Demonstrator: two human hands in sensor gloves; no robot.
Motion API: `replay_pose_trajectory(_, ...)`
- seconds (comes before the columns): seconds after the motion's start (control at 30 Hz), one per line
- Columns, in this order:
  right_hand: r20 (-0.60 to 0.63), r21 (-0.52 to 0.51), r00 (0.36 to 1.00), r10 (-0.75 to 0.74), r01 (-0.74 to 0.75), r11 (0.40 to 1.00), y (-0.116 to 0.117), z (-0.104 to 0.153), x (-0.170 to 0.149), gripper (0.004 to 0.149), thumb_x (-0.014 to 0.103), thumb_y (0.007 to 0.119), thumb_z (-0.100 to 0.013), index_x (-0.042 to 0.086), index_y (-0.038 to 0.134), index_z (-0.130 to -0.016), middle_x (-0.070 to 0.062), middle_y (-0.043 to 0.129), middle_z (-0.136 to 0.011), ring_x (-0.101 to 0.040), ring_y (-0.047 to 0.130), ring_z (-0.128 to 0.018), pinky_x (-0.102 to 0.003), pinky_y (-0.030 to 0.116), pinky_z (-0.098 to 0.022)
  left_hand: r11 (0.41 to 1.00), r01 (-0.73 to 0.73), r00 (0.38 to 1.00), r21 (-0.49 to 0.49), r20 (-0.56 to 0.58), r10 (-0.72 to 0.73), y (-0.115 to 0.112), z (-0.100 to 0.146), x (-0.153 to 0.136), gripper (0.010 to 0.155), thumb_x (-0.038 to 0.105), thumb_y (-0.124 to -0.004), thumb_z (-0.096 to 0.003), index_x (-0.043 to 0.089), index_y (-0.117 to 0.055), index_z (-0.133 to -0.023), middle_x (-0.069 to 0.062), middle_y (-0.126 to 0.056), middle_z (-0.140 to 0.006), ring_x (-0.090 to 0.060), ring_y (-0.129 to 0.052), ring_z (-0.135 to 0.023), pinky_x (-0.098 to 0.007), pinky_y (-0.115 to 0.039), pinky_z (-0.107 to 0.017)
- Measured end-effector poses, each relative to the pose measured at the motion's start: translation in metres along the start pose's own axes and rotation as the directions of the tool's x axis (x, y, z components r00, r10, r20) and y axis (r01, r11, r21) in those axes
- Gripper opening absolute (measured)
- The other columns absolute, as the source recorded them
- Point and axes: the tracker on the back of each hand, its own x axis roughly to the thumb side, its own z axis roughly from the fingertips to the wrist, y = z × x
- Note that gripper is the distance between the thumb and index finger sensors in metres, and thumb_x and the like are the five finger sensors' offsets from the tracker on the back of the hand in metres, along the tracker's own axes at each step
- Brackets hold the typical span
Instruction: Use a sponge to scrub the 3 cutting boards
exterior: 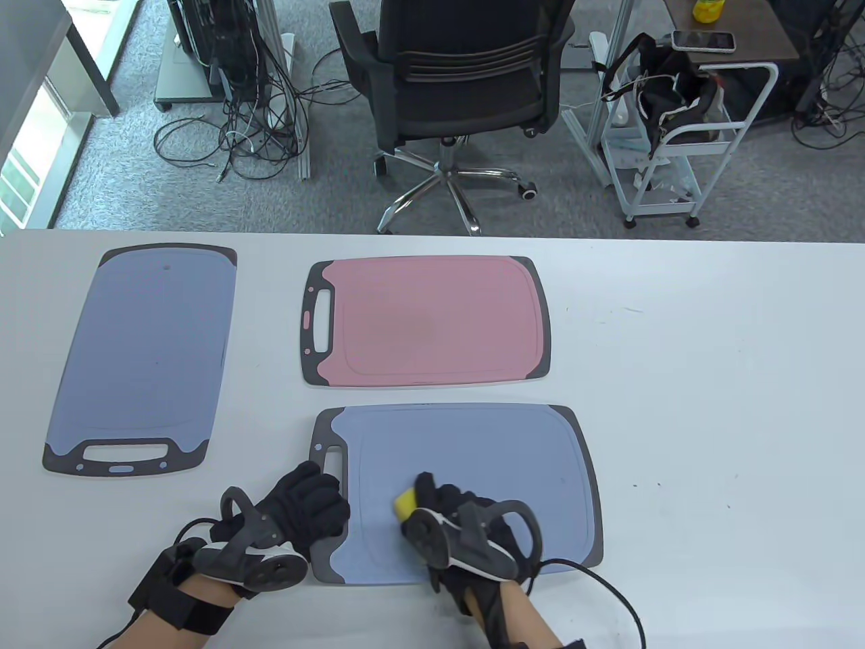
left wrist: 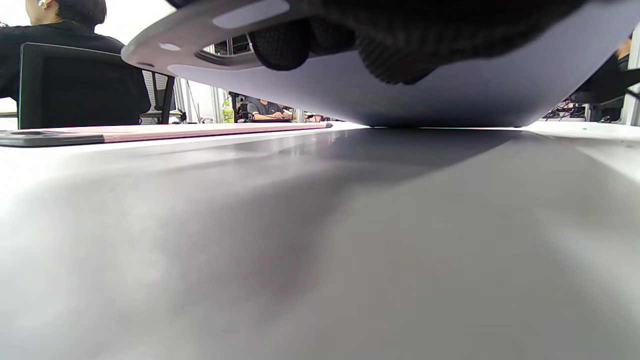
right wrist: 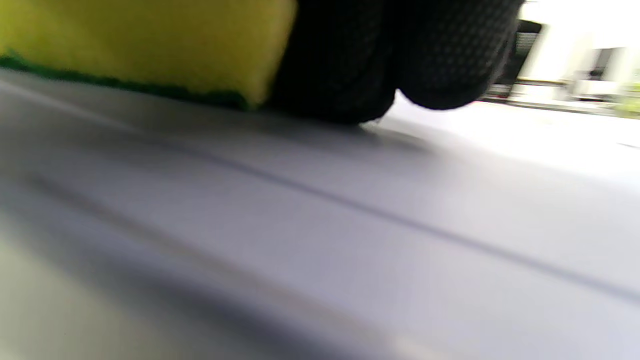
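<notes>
Here the right hand (exterior: 466, 524) had its fingers (right wrist: 440, 55) curled down round the yellow sponge (exterior: 406, 503), whose green scouring face lay flat on the near blue cutting board (exterior: 473, 453), close to that board's near-left part. In the right wrist view the sponge (right wrist: 145, 45) sat directly against the board surface, fingertips touching down just beside it.

The left hand (exterior: 297, 507) gripped the same board at its handle end, fingers (left wrist: 385, 55) wrapped under the edge; in the left wrist view that end of the board (left wrist: 450, 90) was tilted up off the counter (left wrist: 320, 240), the far part resting on it.

Most of the unscrubbed blue surface lay away and to the right of the sponge, along the board's long axis, which ran left to right across the counter (exterior: 709, 405). I judged the next strokes would have to travel that way, the right hand alone being placed for them.

The pink cutting board (exterior: 432, 324) lay just beyond, and the second blue cutting board (exterior: 149, 351) well to the left, nearer the left hand, its long axis running away from the person.
</notes>
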Motion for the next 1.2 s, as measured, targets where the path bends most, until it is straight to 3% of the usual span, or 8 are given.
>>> replay_pose_trajectory(0.17, -0.392, 0.054, 0.919, -0.035, 0.061, 0.997, 0.015, 0.028, -0.110, 0.072, 0.057, 0.068, -0.050, 0.011, 0.061, -0.105, -0.010, 0.083, -0.073, -0.018, 0.091, -0.048, -0.044, 0.080, -0.044, 1.000, 0.010, 1.000, -0.009, -0.004, -0.010, 0.000, -0.001, 0.001, 0.047, 0.040, -0.079, -0.0648, 0.027, -0.050, -0.100, 0.003, -0.063, -0.100, -0.025, -0.066, -0.105, -0.059, -0.050, -0.080)
replay_pose_trajectory(0.27, -0.437, 0.058, 0.897, -0.074, 0.110, 0.992, 0.016, 0.032, -0.125, 0.072, 0.055, 0.070, -0.050, 0.009, 0.061, -0.105, -0.012, 0.083, -0.073, -0.020, 0.091, -0.048, -0.045, 0.079, -0.043, 1.000, 0.002, 1.000, -0.009, -0.003, -0.003, 0.000, -0.001, 0.000, 0.048, 0.040, -0.079, -0.0649, 0.027, -0.049, -0.100, 0.003, -0.062, -0.100, -0.025, -0.065, -0.105, -0.059, -0.049, -0.080)
replay_pose_trajectory(0.47, -0.042, 0.032, 0.998, -0.048, 0.050, 0.998, -0.001, -0.002, -0.012, 0.072, 0.056, 0.069, -0.050, 0.009, 0.062, -0.104, -0.011, 0.083, -0.072, -0.018, 0.091, -0.047, -0.044, 0.080, -0.043, 1.000, -0.011, 1.000, -0.011, -0.009, 0.011, 0.000, -0.001, -0.002, 0.047, 0.040, -0.079, -0.0650, 0.027, -0.049, -0.100, 0.004, -0.062, -0.100, -0.024, -0.065, -0.106, -0.059, -0.049, -0.080)
replay_pose_trajectory(0.6, 0.323, -0.025, 0.946, 0.033, -0.027, 0.999, -0.017, -0.009, 0.103, 0.073, 0.058, 0.067, -0.050, 0.012, 0.060, -0.105, -0.009, 0.082, -0.073, -0.016, 0.090, -0.048, -0.042, 0.081, -0.044, 1.000, -0.010, 1.000, -0.011, -0.013, 0.010, 0.000, -0.001, -0.002, 0.048, 0.040, -0.079, -0.0647, 0.027, -0.050, -0.100, 0.003, -0.063, -0.100, -0.024, -0.065, -0.106, -0.059, -0.049, -0.080)
replay_pose_trajectory(0.7, 0.338, -0.035, 0.937, 0.094, -0.087, 0.996, -0.020, -0.010, 0.117, 0.073, 0.059, 0.065, -0.050, 0.012, 0.061, -0.105, -0.007, 0.083, -0.073, -0.016, 0.091, -0.049, -0.042, 0.082, -0.045, 1.000, -0.008, 1.000, -0.012, -0.021, 0.008, 0.000, 0.000, -0.005, 0.047, 0.040, -0.080, -0.0646, 0.028, -0.050, -0.099, 0.005, -0.063, -0.099, -0.023, -0.066, -0.106, -0.058, -0.050, -0.080)
replay_pose_trajectory(0.9, -0.007, 0.024, 1.000, 0.028, -0.028, 0.999, -0.001, -0.001, 0.002, 0.072, 0.058, 0.066, -0.049, 0.014, 0.061, -0.106, -0.008, 0.083, -0.074, -0.017, 0.091, -0.049, -0.043, 0.081, -0.044, 1.000, -0.008, 0.999, -0.028, -0.038, 0.006, -0.001, -0.001, -0.008, 0.047, 0.039, -0.079, -0.0647, 0.029, -0.049, -0.099, 0.006, -0.062, -0.100, -0.022, -0.065, -0.107, -0.058, -0.049, -0.081)
replay_pose_trajectory(1.07, -0.470, 0.056, 0.880, -0.065, 0.103, 0.993, 0.019, 0.033, -0.126, 0.072, 0.056, 0.068, -0.049, 0.011, 0.061, -0.105, -0.010, 0.083, -0.073, -0.020, 0.091, -0.048, -0.044, 0.080, -0.043, 0.999, -0.001, 0.999, -0.036, -0.040, 0.000, -0.001, -0.002, -0.009, 0.046, 0.038, -0.078, -0.0652, 0.028, -0.048, -0.098, 0.005, -0.061, -0.100, -0.022, -0.063, -0.107, -0.058, -0.048, -0.081)
replay_pose_trajectory(1.2, -0.457, 0.075, 0.889, -0.028, 0.069, 0.995, 0.018, 0.030, -0.121, 0.072, 0.053, 0.069, -0.050, 0.005, 0.061, -0.104, -0.014, 0.083, -0.073, -0.022, 0.091, -0.048, -0.046, 0.079, -0.043, 0.999, 0.001, 0.999, -0.042, -0.043, -0.003, -0.002, -0.002, -0.009, 0.045, 0.037, -0.077, -0.0654, 0.028, -0.047, -0.098, 0.005, -0.061, -0.100, -0.023, -0.063, -0.107, -0.059, -0.047, -0.081)
